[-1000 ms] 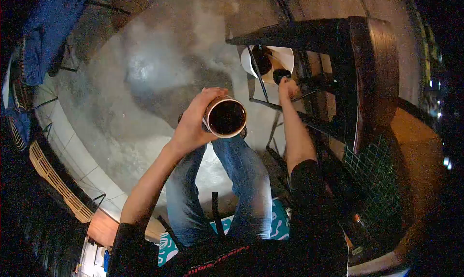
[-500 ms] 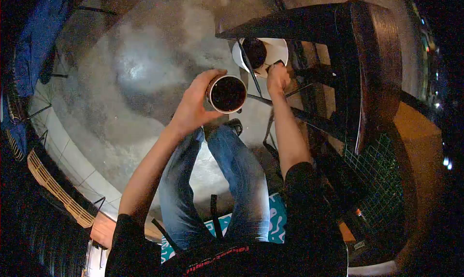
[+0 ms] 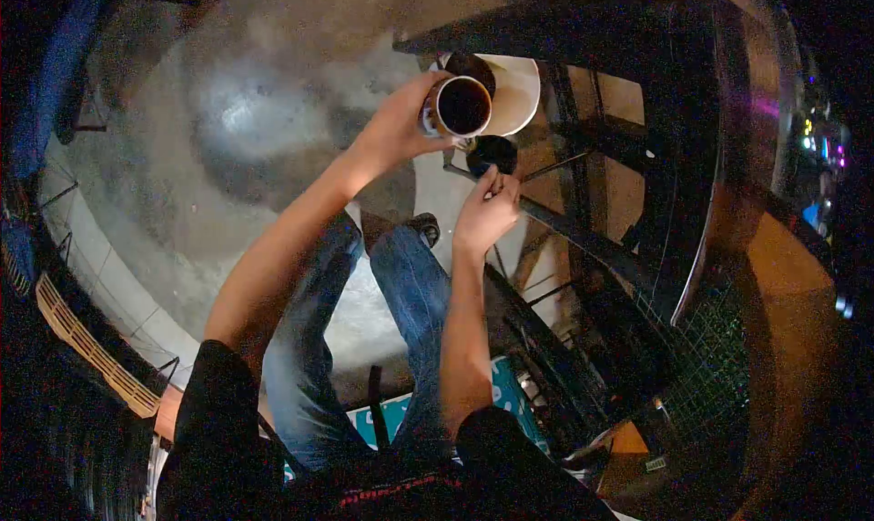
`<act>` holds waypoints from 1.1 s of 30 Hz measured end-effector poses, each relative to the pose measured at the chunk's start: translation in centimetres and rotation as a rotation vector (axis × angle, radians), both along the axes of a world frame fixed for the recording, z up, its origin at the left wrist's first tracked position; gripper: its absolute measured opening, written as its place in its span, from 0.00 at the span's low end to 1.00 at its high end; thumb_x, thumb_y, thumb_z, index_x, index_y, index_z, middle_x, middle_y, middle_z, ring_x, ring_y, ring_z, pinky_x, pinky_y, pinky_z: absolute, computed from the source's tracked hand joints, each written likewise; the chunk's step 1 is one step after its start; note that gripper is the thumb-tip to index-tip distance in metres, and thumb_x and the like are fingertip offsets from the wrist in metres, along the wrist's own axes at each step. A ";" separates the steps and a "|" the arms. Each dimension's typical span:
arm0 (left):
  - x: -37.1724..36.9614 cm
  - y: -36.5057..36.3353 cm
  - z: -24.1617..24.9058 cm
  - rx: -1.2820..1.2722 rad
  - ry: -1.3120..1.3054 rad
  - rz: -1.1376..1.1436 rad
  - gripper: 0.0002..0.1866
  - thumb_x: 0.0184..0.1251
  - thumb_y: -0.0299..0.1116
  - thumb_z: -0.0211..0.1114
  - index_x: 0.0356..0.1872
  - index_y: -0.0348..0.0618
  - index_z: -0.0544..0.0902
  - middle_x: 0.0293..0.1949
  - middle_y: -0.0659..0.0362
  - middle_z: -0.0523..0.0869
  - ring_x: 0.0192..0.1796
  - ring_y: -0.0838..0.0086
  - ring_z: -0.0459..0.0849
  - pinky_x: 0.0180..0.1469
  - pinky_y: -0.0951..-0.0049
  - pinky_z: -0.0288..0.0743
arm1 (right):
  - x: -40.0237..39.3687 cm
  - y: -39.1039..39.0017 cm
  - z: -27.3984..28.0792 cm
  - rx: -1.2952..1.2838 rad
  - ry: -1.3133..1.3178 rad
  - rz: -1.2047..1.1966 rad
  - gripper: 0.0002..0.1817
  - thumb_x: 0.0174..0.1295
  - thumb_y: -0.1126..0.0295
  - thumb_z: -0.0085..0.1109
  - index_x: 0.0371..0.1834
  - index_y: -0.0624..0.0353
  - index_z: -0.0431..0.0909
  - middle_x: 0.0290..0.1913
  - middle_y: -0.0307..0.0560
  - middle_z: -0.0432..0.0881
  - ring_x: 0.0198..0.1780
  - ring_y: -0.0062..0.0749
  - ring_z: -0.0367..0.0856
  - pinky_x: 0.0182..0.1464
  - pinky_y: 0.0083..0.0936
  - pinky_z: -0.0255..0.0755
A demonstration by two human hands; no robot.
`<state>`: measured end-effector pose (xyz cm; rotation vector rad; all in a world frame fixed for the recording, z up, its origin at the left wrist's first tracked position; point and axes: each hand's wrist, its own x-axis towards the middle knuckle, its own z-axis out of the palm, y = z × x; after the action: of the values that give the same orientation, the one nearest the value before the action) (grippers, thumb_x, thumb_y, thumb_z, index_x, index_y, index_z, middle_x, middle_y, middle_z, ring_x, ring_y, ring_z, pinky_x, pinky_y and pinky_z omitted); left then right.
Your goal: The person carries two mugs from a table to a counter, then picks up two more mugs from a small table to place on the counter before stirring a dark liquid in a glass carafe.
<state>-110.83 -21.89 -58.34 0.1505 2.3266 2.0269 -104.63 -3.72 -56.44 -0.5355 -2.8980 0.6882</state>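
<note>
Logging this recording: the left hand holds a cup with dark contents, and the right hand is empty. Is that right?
Not quite: the right hand isn't empty. The head view shows its fingers gripping a black object, too dark to identify further. The left hand does hold the cup with dark contents.

- Opens wide over the floor (image 3: pixel 228 193), left of the left forearm (image 3: pixel 291 221).
- Leaves a passage between both forearms, above the jeans-clad legs (image 3: pixel 405 280).
- Narrows between the cup (image 3: pixel 464 107) and the dark object (image 3: pixel 492 157) in the right hand (image 3: pixel 487 213).
- Meets the cup in front of the white container (image 3: pixel 517 93).
- Runs into black furniture (image 3: pixel 583 31) and slanting bars (image 3: pixel 583 237) on the right.
</note>
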 end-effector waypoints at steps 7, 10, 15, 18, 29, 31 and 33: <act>-4.7 3.2 -4.1 -0.160 0.136 -0.007 0.41 0.42 0.39 0.82 0.60 0.36 0.73 0.52 0.43 0.82 0.57 0.48 0.81 0.58 0.59 0.75 | 2.7 -0.3 -1.2 0.014 0.039 -0.019 0.14 0.69 0.65 0.60 0.29 0.65 0.75 0.26 0.55 0.75 0.30 0.56 0.77 0.34 0.46 0.70; -5.8 4.7 -4.9 -0.107 0.035 -0.095 0.40 0.41 0.42 0.81 0.57 0.35 0.75 0.51 0.43 0.83 0.56 0.47 0.81 0.58 0.57 0.75 | 3.2 0.3 -1.6 -0.068 -0.030 -0.050 0.14 0.69 0.66 0.60 0.29 0.65 0.75 0.25 0.54 0.73 0.28 0.54 0.75 0.33 0.44 0.69; -7.5 6.3 -6.4 -0.346 -0.091 -0.173 0.46 0.37 0.57 0.78 0.57 0.34 0.76 0.50 0.40 0.84 0.52 0.48 0.84 0.57 0.58 0.78 | 3.3 1.0 -2.3 -0.066 -0.024 -0.064 0.15 0.69 0.66 0.60 0.28 0.65 0.74 0.25 0.52 0.73 0.28 0.50 0.74 0.33 0.42 0.68; -7.9 6.7 -6.4 -0.428 -0.229 -0.223 0.47 0.37 0.63 0.76 0.55 0.35 0.79 0.47 0.41 0.87 0.48 0.51 0.87 0.54 0.59 0.80 | 3.4 1.6 -2.5 -0.049 -0.017 -0.053 0.15 0.69 0.65 0.61 0.29 0.65 0.75 0.24 0.51 0.74 0.26 0.48 0.74 0.31 0.41 0.68; -8.9 8.3 -5.7 -0.054 -0.820 -0.336 0.42 0.45 0.69 0.72 0.48 0.37 0.87 0.41 0.50 0.90 0.44 0.66 0.89 0.45 0.65 0.82 | 3.9 1.3 -1.1 -0.086 -0.118 -0.050 0.11 0.67 0.68 0.61 0.31 0.65 0.77 0.30 0.56 0.82 0.30 0.52 0.82 0.33 0.42 0.74; -8.2 8.6 -6.0 0.353 -0.902 -0.357 0.37 0.50 0.67 0.70 0.50 0.46 0.87 0.45 0.57 0.89 0.45 0.69 0.89 0.46 0.62 0.82 | 3.8 1.0 -0.7 -0.078 -0.107 -0.047 0.11 0.67 0.68 0.61 0.31 0.65 0.76 0.30 0.56 0.82 0.30 0.52 0.82 0.33 0.42 0.74; -7.9 10.1 -5.1 0.505 -1.048 -0.286 0.34 0.53 0.69 0.66 0.50 0.52 0.85 0.45 0.62 0.88 0.45 0.71 0.88 0.49 0.65 0.81 | 3.9 0.7 -0.5 -0.070 -0.095 -0.042 0.12 0.67 0.67 0.61 0.30 0.65 0.76 0.30 0.56 0.82 0.30 0.51 0.82 0.33 0.42 0.74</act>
<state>-118.76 -11.76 -63.43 -0.4305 1.0949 1.8164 -100.72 -3.02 -56.93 -0.6528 -2.9493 0.7821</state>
